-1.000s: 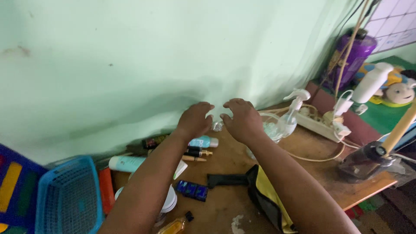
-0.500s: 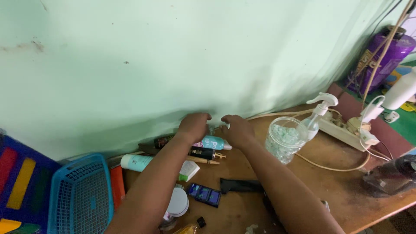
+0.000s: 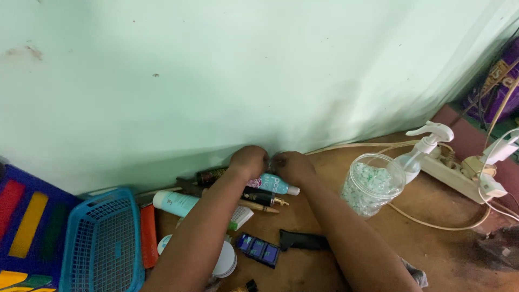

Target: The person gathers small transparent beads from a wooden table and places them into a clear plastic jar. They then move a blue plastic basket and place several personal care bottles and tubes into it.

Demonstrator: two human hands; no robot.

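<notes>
From the head view: both hands [image 3: 272, 163] meeting knuckle to knuckle at the desk's back edge against the green wall [image 3: 259, 70], fingers curled around something small, too hidden to identify, just above the lying blue bottle [image 3: 275, 184]. Crowding them: dark tubes [image 3: 259, 197], clear bead jar [image 3: 372, 184], pump bottle [image 3: 419, 154], power strip [image 3: 459, 172], blue basket [image 3: 100, 240] toward the left edge.

My brown wooden table [image 3: 432, 254] carries a clear jar [image 3: 372, 184] of green bits, a white power strip [image 3: 459, 174], a blue basket [image 3: 102, 243], a black comb [image 3: 303, 241] and scattered cosmetic tubes [image 3: 178, 203].
</notes>
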